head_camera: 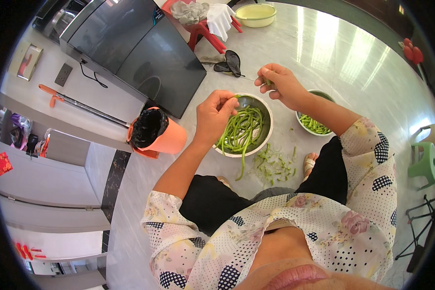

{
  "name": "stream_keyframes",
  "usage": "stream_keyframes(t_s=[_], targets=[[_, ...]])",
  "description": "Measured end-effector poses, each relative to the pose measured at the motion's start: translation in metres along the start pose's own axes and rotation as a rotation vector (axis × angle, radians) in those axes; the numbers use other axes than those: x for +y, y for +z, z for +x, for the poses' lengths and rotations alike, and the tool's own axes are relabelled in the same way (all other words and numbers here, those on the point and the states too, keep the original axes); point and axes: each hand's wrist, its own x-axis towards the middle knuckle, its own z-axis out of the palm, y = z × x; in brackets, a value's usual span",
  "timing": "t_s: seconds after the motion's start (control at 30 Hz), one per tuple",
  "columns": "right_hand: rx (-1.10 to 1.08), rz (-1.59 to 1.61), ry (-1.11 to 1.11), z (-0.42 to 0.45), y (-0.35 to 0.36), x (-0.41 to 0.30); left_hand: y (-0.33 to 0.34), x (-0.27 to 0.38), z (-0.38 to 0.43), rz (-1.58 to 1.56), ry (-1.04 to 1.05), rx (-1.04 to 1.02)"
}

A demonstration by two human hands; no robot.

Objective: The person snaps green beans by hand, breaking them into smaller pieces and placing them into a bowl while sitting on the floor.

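Note:
Long green beans [244, 127] lie tangled in a round metal bowl [270, 125] on the floor, one drooping over its near rim. Above the bowl's far left side, my left hand [217, 110] pinches the end of a green bean between thumb and fingers. My right hand [279, 85] is raised to the far right of that bowl, fingers curled around short green pieces [269, 82]. Below my right forearm stands a second bowl [304, 127] with cut bean pieces [314, 124]. Bean scraps and strings [273, 165] are scattered on the floor between my feet.
An orange bin [172, 136] with a black liner stands left, beside a dark refrigerator [141, 50]. Sandals [232, 63], a red stool [212, 38] with cloths and a yellow basin [256, 18] are farther off. A green stool [425, 163] stands right.

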Motion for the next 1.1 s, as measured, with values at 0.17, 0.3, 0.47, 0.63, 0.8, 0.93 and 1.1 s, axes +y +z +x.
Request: stream_keyframes(t_s=[0.17, 0.3, 0.47, 0.63, 0.8, 0.93, 1.1], targets=[[-0.308, -0.013, 0.108, -0.005, -0.009, 0.002, 0.0, -0.001, -0.003, 0.097, 0.049, -0.038], [-0.366, -0.13, 0.132, -0.018, 0.012, -0.004, 0.002, 0.006, -0.002, 0.247, 0.196, -0.033], [-0.421, 0.069, 0.179, -0.014, 0.01, 0.003, 0.003, 0.009, 0.003, 0.2, 0.348, -0.029], [-0.537, -0.042, 0.216, -0.015, 0.019, 0.017, 0.008, 0.008, -0.001, -0.205, 0.291, -0.099], [-0.718, -0.981, -0.409, -0.025, 0.015, 0.019, 0.005, 0.015, 0.002, -0.041, 0.219, -0.056], [-0.473, -0.773, -0.306, -0.021, 0.009, 0.003, -0.001, 0.002, -0.003, -0.017, 0.095, -0.028], [-0.296, -0.772, -0.34, -0.023, 0.006, 0.001, 0.003, 0.006, -0.005, 0.166, 0.09, -0.062]])
